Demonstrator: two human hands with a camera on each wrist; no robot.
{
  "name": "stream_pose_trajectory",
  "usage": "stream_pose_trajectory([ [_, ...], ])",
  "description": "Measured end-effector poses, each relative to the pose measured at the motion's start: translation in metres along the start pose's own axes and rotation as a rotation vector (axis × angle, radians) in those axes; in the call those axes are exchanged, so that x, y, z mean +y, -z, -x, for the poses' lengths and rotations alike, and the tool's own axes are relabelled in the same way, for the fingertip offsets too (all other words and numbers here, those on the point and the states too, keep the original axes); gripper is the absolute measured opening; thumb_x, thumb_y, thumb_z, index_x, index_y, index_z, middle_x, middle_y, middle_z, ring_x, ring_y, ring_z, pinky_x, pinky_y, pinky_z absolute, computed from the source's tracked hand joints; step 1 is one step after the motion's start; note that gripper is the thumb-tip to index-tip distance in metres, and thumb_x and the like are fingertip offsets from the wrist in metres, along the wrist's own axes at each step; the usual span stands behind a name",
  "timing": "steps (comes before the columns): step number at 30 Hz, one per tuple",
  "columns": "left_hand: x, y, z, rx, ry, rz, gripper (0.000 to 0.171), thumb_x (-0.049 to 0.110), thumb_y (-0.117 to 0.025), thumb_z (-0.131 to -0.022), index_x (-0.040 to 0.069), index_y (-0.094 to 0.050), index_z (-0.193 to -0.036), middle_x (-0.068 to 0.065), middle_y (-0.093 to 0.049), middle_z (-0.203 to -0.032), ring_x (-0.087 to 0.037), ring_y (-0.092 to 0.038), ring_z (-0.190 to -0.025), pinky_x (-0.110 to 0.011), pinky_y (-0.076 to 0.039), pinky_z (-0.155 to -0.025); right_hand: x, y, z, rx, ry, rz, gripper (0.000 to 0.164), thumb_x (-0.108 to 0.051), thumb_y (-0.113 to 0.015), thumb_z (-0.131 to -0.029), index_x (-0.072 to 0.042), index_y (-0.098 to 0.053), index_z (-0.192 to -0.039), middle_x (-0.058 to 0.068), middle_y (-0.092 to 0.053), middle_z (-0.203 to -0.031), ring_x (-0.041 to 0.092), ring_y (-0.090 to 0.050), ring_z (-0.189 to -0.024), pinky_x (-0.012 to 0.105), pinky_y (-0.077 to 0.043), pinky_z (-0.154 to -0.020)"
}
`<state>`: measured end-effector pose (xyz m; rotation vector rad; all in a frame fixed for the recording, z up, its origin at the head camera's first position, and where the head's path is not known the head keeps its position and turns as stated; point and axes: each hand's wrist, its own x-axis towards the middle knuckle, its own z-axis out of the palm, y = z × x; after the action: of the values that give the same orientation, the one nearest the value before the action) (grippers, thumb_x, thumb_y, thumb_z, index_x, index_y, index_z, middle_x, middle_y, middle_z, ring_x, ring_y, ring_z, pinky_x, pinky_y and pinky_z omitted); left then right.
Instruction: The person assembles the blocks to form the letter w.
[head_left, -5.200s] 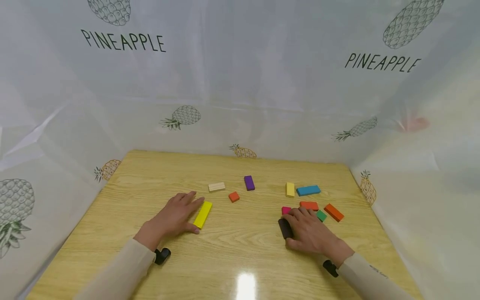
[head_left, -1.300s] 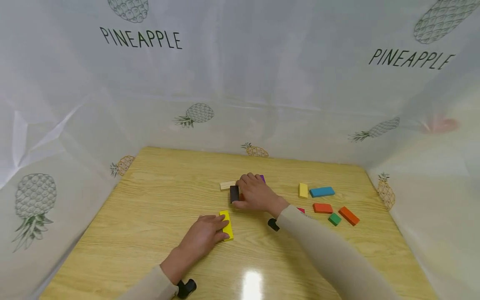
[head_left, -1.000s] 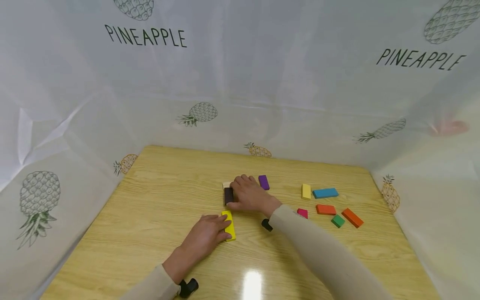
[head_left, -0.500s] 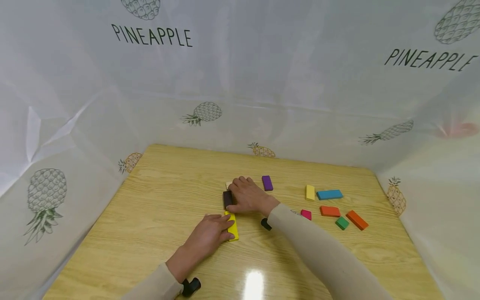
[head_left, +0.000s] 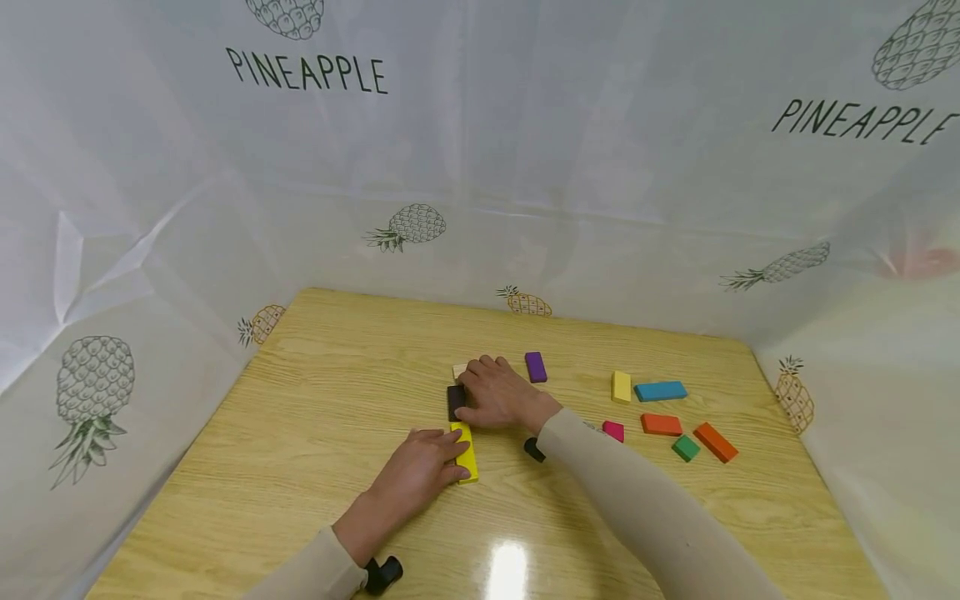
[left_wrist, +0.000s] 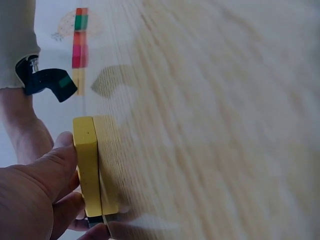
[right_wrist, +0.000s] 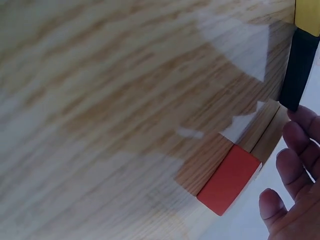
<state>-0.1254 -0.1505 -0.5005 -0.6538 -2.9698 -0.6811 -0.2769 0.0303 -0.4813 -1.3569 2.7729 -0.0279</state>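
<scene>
Left hand (head_left: 411,468): at 8 o'clock of the yellow block (head_left: 467,457), fingertips resting on it, unclenched; I judge uneven pressing could skid it.
Yellow block: flat mid-desk (head_left: 337,408), long axis about 11:30 to 5:30, far end meeting the black block (head_left: 456,404).
Black block: long axis nearly 12 to 6.
Right hand (head_left: 498,393): on its 3 o'clock side, lightly gripping it, I read; a twisted release could break the line.
Pale block (head_left: 459,371): toward 12, mostly hidden; brushing fingers could nudge it.
</scene>
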Motion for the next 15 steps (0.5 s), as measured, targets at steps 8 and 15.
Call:
stream_pose_trajectory([
  [8, 0.0011, -0.0002, -0.0003, -0.004, 0.008, 0.002, 0.043, 0.038, -0.072, -0.099, 0.012, -0.075, -0.134, -0.011, -0.067, -0.144, -0.038, -0.061, -0.135, -0.069, -0.046, -0.111, 0.0014, -0.0007, 0.0024, -0.003, 0.007, -0.004, 0.058, -0.058, -0.057, -0.103, -0.019, -0.063, -0.145, 0.001, -0.062, -0.139, 0.024, -0.054, -0.124, 0.047, -0.046, -0.106],
  [15, 0.0011, 0.0000, 0.0007, -0.004, 0.013, 0.024, 0.044, 0.038, -0.072, -0.100, 0.012, -0.075, -0.134, -0.012, -0.066, -0.146, -0.038, -0.061, -0.135, -0.070, -0.045, -0.111, -0.0001, -0.0001, 0.0053, -0.020, 0.011, -0.012, 0.060, -0.058, -0.057, -0.103, -0.018, -0.062, -0.147, 0.002, -0.061, -0.140, 0.024, -0.054, -0.124, 0.047, -0.046, -0.105],
])
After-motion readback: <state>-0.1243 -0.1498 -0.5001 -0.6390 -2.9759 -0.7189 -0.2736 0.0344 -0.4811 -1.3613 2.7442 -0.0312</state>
